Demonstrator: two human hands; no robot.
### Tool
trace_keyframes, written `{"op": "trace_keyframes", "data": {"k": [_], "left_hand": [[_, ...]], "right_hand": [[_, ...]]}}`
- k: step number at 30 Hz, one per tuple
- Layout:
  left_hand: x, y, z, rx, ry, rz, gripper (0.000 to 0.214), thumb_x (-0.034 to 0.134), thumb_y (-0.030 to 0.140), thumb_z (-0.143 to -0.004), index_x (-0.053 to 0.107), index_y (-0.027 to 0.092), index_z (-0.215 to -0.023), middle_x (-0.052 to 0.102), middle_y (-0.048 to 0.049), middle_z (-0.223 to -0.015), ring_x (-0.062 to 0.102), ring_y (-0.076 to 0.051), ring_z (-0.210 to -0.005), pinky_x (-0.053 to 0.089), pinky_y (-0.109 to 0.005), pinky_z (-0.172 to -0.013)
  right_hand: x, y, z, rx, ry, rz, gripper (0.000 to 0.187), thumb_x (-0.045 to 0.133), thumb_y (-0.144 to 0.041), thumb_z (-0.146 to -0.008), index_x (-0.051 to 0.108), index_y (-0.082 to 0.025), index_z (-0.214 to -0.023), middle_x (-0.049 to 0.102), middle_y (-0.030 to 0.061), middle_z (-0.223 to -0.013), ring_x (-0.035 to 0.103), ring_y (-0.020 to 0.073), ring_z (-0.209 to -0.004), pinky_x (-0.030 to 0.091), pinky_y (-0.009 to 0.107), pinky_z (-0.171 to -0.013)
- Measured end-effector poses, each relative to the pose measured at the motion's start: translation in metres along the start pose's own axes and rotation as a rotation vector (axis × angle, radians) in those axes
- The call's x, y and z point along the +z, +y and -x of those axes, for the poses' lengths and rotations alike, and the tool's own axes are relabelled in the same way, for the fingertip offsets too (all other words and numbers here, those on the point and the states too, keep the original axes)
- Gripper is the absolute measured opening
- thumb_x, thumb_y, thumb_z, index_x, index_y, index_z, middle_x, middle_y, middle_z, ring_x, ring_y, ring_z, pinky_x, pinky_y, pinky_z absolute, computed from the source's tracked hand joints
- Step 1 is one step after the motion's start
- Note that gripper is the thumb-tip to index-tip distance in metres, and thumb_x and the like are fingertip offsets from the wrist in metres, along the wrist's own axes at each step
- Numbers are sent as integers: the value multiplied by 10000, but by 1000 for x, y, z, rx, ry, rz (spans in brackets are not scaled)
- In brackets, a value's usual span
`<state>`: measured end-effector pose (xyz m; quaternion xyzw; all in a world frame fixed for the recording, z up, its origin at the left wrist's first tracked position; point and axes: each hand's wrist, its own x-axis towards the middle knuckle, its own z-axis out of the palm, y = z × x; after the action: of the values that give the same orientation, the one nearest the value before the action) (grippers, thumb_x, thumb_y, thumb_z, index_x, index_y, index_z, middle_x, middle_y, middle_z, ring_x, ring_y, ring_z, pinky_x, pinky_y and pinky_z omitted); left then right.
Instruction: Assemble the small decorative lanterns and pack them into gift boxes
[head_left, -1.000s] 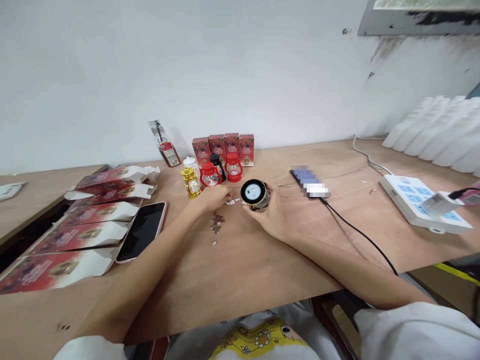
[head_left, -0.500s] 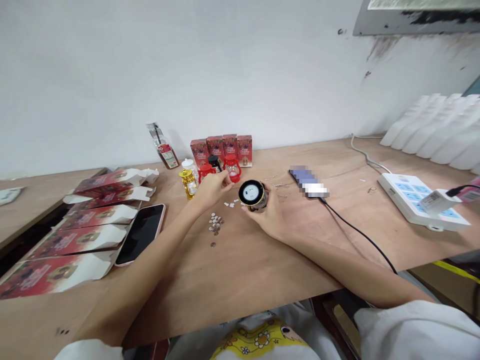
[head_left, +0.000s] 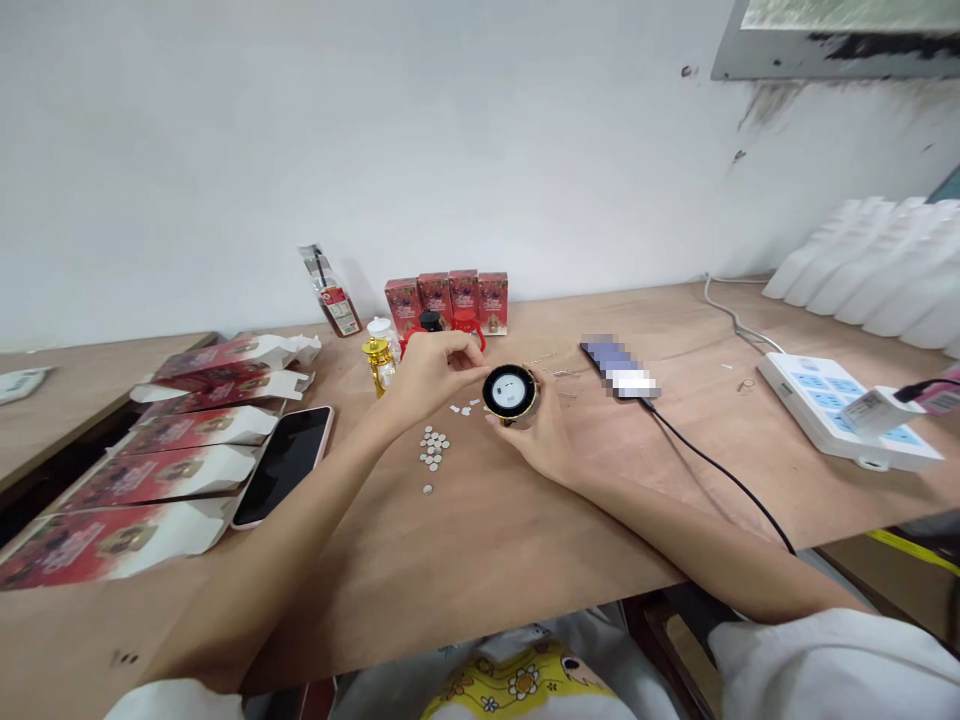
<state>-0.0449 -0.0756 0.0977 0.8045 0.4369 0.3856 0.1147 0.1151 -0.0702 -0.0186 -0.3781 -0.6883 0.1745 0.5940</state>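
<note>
As right hand point(head_left: 541, 432) holds lantern point(head_left: 510, 391), left hand point(head_left: 429, 370) has neared.

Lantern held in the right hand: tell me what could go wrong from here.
1. The left hand hangs just before the small upright lanterns; a nudge might topple them.
2. Button cells lie loose beside its forearm; a sweep could scatter them.
3. The right hand grips the lantern tilted off the table; it could slip.
</note>
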Motion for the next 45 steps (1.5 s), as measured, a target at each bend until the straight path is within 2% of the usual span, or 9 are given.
{"op": "trace_keyframes", "data": {"k": [4,9,14,21,26,32,38,45], "left_hand": [[-4,7,1,-19,75,33,168,662,326,-747,654,165,-701,694,-14,-722,617,-130,-664,491,-240,-635],[-4,19,7,-2,124,147,159,670,276,-767,674,175,-889,724,-22,-853,668,-147,-750,522,-250,-697],[-3,31,13,84,53,-16,93,640,271,-802,692,195,-790,716,0,-803,642,-142,-738,488,-248,-698],[-3,26,10,119,-71,-230,136,594,240,-820,689,218,-725,672,4,-728,578,-157,-730,431,-276,-675],[-2,26,11,91,-90,-241,100,602,177,-793,687,194,-743,678,-2,-740,589,-148,-728,421,-257,-653],[-5,27,10,125,-68,-372,100,593,184,-813,687,182,-778,684,-13,-756,583,-151,-720,416,-268,-665],[-6,28,10,110,-67,-326,77,622,157,-793,695,179,-781,682,-1,-737,591,-139,-703,416,-254,-648],[-6,28,12,124,-47,-252,77,630,197,-799,694,183,-758,681,4,-735,597,-123,-680,417,-237,-632]], "right_hand": [[0,1,1,-11,-19,-9,708,732,-374,-681,333,-221,-1245,492,119,-1214,521,269,-1153,435,514,-1005],[-1,-1,1,-5,-18,-12,690,729,-352,-685,341,-219,-1241,498,122,-1207,521,274,-1152,443,512,-993],[-1,-1,0,-6,-31,-16,694,731,-352,-682,339,-224,-1241,499,121,-1222,517,270,-1159,445,512,-990],[-1,2,1,-19,-34,11,720,735,-344,-678,328,-218,-1259,491,128,-1221,521,273,-1151,451,507,-985],[-1,1,1,-35,-35,5,703,727,-337,-690,328,-214,-1256,485,124,-1220,512,266,-1159,443,500,-994],[-1,1,1,-40,-41,-6,708,734,-319,-683,339,-186,-1256,491,141,-1226,515,272,-1160,444,495,-993],[0,2,1,-40,-36,-3,703,731,-331,-687,337,-212,-1256,494,132,-1229,522,274,-1154,467,502,-967],[0,2,1,-61,-28,14,705,721,-346,-700,326,-214,-1268,484,131,-1224,502,279,-1176,438,518,-1000]]}}
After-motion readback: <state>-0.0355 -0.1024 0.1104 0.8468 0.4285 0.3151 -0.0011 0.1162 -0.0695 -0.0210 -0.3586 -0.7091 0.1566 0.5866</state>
